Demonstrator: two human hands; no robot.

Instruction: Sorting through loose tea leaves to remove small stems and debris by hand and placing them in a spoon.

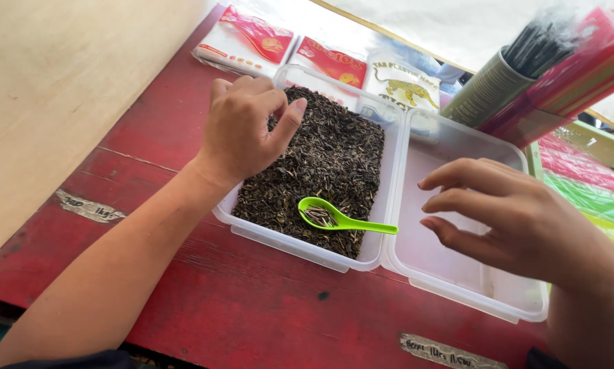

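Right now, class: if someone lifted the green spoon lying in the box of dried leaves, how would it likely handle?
The green spoon looks like thin plastic, so probably light and fairly stiff. Its shallow bowl holds a few loose leaf bits, which would likely spill if tilted. Its smooth handle may be a bit slippery.

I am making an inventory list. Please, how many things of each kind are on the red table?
Clear plastic containers: 2
Green spoon: 1
Printed packets: 3
Cup of black straws: 1
Total: 7
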